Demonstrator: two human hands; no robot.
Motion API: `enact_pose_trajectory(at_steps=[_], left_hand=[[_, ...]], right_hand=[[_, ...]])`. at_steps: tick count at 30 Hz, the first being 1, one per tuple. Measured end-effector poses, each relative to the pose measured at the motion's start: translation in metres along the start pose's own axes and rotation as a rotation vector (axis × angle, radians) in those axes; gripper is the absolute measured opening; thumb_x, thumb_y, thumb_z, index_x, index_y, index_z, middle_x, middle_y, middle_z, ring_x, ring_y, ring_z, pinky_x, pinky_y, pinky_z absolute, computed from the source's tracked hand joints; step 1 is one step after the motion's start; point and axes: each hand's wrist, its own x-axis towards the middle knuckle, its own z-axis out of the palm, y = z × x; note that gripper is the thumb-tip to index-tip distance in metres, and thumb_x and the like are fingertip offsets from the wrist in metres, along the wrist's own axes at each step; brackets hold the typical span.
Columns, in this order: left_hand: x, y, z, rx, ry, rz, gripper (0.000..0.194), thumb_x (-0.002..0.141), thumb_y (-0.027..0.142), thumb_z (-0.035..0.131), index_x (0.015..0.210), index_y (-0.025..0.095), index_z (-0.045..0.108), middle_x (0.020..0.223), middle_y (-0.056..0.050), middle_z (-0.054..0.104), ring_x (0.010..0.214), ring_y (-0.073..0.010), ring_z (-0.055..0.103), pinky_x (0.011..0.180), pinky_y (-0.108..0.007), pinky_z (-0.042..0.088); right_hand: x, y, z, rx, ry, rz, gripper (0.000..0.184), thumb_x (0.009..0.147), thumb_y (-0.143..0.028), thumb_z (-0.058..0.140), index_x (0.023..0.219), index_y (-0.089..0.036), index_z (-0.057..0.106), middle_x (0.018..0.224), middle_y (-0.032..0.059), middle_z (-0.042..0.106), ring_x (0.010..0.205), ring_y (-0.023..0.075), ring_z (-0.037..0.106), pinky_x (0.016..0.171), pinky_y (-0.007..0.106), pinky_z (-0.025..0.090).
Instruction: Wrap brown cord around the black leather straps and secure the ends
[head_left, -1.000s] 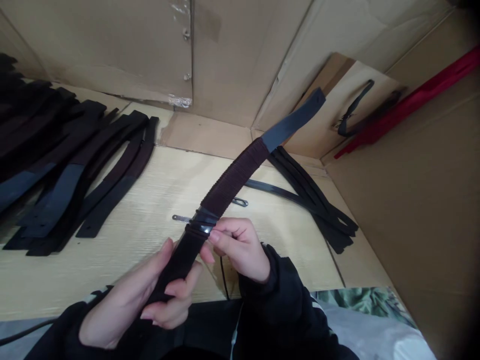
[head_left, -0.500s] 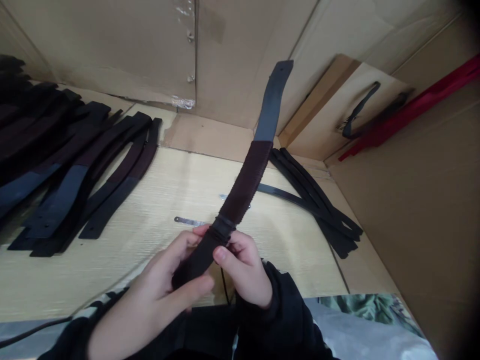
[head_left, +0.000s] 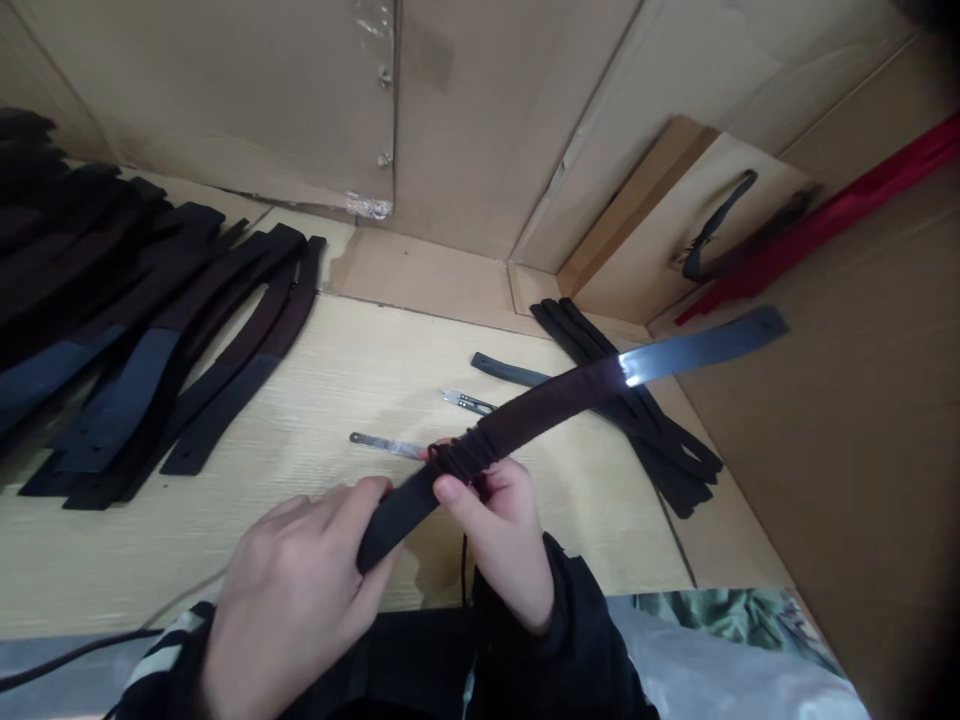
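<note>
Both my hands hold one long curved strip (head_left: 555,400), wound with dark brown cord along its middle and bare grey at the far end, which points right. My left hand (head_left: 300,590) is closed round its near dark end. My right hand (head_left: 499,525) pinches the strip where the cord winding bunches up, thumb on top. A thin dark cord hangs down from that spot between my sleeves.
A pale wooden table (head_left: 315,440) carries a large pile of wrapped strips (head_left: 135,340) at the left, a smaller pile of bare black strips (head_left: 637,420) at the right, small thread snips (head_left: 466,401) and a flat metal piece (head_left: 379,443). Cardboard walls (head_left: 480,120) enclose it; a red object (head_left: 825,220) leans at the right.
The strip's far end has swung from up-right, through upright, down to pointing right. My left hand turned over onto the near end; my right hand kept its pinch at the winding.
</note>
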Motion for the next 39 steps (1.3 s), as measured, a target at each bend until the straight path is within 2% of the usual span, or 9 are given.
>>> enact_pose_trajectory(at_steps=[6, 11, 17, 22, 25, 29, 34, 37, 39], left_hand=[[0.001, 0.010, 0.005, 0.026, 0.049, -0.076, 0.016, 0.089, 0.031, 0.050, 0.084, 0.018, 0.058, 0.051, 0.000, 0.055, 0.047, -0.0229, 0.054, 0.051, -0.032, 0.035], [0.006, 0.009, -0.003, -0.365, 0.013, -0.274, 0.016, 0.081, 0.036, 0.063, 0.078, 0.021, 0.059, 0.047, 0.004, 0.046, 0.042, -0.0167, 0.044, 0.049, -0.027, 0.030], [0.004, 0.002, -0.016, -1.147, -0.307, -0.530, 0.025, 0.083, 0.047, 0.059, 0.080, 0.022, 0.062, 0.055, 0.005, 0.047, 0.047, -0.0118, 0.044, 0.048, -0.023, 0.036], [0.002, -0.003, -0.025, -1.515, -0.533, -0.684, 0.044, 0.087, 0.055, 0.052, 0.119, 0.025, 0.053, 0.055, 0.007, 0.055, 0.036, -0.0065, 0.043, 0.050, -0.022, 0.039], [0.003, -0.006, -0.024, -1.581, -0.515, -0.613, 0.041, 0.086, 0.043, 0.058, 0.122, 0.026, 0.048, 0.061, 0.007, 0.060, 0.039, -0.0048, 0.045, 0.050, -0.020, 0.035], [0.003, -0.008, -0.023, -1.582, -0.542, -0.583, 0.025, 0.087, 0.037, 0.057, 0.108, 0.023, 0.053, 0.043, 0.010, 0.041, 0.041, -0.0061, 0.036, 0.052, -0.020, 0.032], [0.002, 0.000, -0.022, -1.528, -0.554, -0.738, 0.038, 0.085, 0.038, 0.058, 0.120, 0.026, 0.045, 0.063, 0.007, 0.055, 0.038, -0.0020, 0.026, 0.043, -0.020, 0.021], [0.001, 0.005, -0.017, -1.472, -0.526, -0.779, 0.051, 0.088, 0.047, 0.055, 0.132, 0.028, 0.036, 0.063, 0.006, 0.054, 0.038, -0.0035, 0.030, 0.039, -0.018, 0.021], [0.000, 0.005, -0.015, -1.471, -0.510, -0.763, 0.059, 0.087, 0.048, 0.055, 0.137, 0.029, 0.032, 0.062, 0.006, 0.054, 0.037, -0.0051, 0.032, 0.036, -0.018, 0.025]], right_hand=[[-0.006, -0.005, 0.003, -0.160, 0.061, -0.007, 0.036, 0.082, -0.034, 0.063, 0.055, -0.018, 0.044, 0.053, -0.0064, 0.031, 0.051, 0.0072, 0.027, 0.046, 0.021, 0.024], [-0.008, 0.001, -0.009, -0.099, 0.089, 0.019, 0.014, 0.080, -0.034, 0.066, 0.077, -0.021, 0.069, 0.060, -0.0030, 0.056, 0.051, 0.0080, 0.037, 0.051, 0.023, 0.035], [-0.013, 0.011, -0.023, 0.051, 0.067, 0.058, 0.011, 0.083, -0.033, 0.066, 0.086, -0.026, 0.073, 0.085, 0.0013, 0.073, 0.051, 0.0068, 0.041, 0.053, 0.023, 0.036], [-0.016, 0.004, -0.024, 0.165, -0.115, 0.072, 0.009, 0.082, -0.032, 0.067, 0.085, -0.025, 0.072, 0.077, -0.0006, 0.071, 0.049, 0.0045, 0.037, 0.049, 0.020, 0.029], [-0.015, -0.003, -0.025, 0.120, -0.192, 0.073, 0.009, 0.082, -0.031, 0.067, 0.083, -0.022, 0.070, 0.074, -0.0004, 0.069, 0.050, 0.0052, 0.043, 0.049, 0.020, 0.034], [-0.005, -0.003, -0.029, 0.137, -0.311, 0.266, 0.019, 0.087, -0.035, 0.060, 0.080, -0.017, 0.061, 0.061, -0.0028, 0.060, 0.049, 0.0056, 0.050, 0.049, 0.018, 0.039], [0.015, -0.002, -0.027, 0.332, -0.502, 0.472, 0.032, 0.086, -0.039, 0.060, 0.112, -0.024, 0.050, 0.083, -0.0012, 0.065, 0.056, 0.0093, 0.063, 0.054, 0.022, 0.051], [0.024, -0.012, -0.020, 0.332, -0.599, 0.432, 0.040, 0.081, -0.034, 0.067, 0.118, -0.023, 0.056, 0.090, -0.0022, 0.063, 0.053, 0.0034, 0.055, 0.049, 0.016, 0.045], [0.027, -0.018, -0.012, 0.283, -0.633, 0.350, 0.035, 0.079, -0.025, 0.070, 0.113, -0.021, 0.063, 0.092, -0.0018, 0.064, 0.062, 0.0025, 0.055, 0.059, 0.013, 0.046]])
